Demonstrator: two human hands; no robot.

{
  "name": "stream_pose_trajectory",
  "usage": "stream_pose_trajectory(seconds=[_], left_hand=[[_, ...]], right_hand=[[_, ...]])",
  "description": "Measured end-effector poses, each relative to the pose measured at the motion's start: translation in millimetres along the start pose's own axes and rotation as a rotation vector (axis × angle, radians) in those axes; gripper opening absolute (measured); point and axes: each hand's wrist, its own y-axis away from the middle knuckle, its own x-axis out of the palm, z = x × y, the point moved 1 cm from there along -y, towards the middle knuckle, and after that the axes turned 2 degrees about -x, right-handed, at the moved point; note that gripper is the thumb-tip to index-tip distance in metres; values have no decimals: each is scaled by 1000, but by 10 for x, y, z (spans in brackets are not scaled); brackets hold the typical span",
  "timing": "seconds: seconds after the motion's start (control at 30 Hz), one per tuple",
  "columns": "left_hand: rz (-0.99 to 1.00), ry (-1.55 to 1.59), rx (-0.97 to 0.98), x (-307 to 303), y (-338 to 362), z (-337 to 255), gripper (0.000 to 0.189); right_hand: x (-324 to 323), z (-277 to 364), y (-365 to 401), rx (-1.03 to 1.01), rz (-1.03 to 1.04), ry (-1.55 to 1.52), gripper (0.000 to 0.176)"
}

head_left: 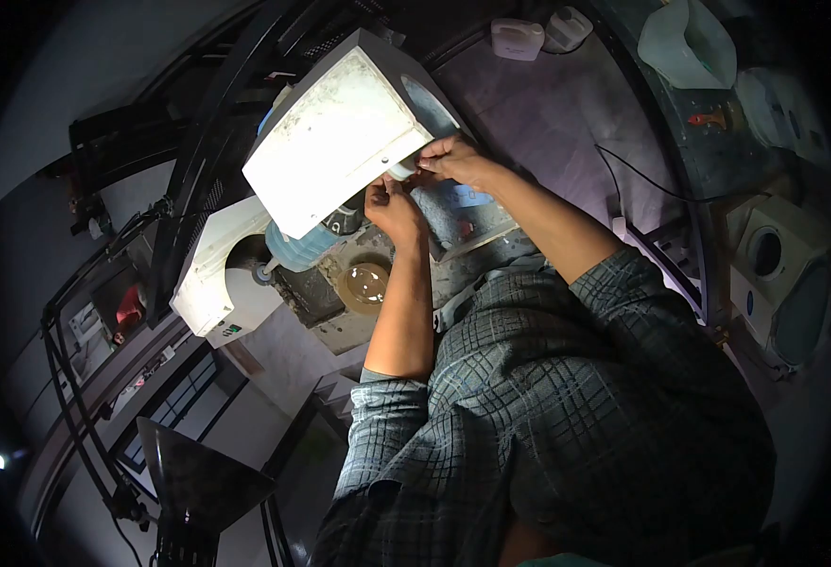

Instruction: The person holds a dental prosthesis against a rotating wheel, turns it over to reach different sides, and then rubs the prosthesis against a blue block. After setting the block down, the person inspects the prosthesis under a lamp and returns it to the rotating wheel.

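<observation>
While both of your hands meet at the near edge of the tilted white panel [340, 142], the step in hand looks like fine finger work on the small white piece [402, 171] that sits right at that edge. Your right hand [458, 161] reaches in from the side, and its grip is pinched shut around the piece. Your left hand [392, 208] comes up from below with its fingers bunched against the panel's edge, just beside the piece; whether its grip is clamped on anything or only pressing, you cannot tell from here. The panel stands raised and slanted above the white machine [217, 283], with a round disc [365, 283] lying below your left wrist and two jugs [518, 38] well apart on the floor beyond. By the look of it, the next move calls for a steady panel and a firm, small pinch, since the piece is tiny and half hidden by your fingertips.
</observation>
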Motion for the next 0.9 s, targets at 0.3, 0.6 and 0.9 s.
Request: stream_pose_trajectory(seconds=[0.3, 0.6, 0.9], left_hand=[[-99, 64, -60, 10, 19, -12, 14], [8, -199, 89, -55, 176, -194, 20], [58, -342, 244, -76, 321, -290, 17]], right_hand=[[-13, -92, -98, 29, 78, -34, 15], [47, -217, 79, -13, 95, -163, 16], [45, -318, 146, -50, 160, -237, 20]])
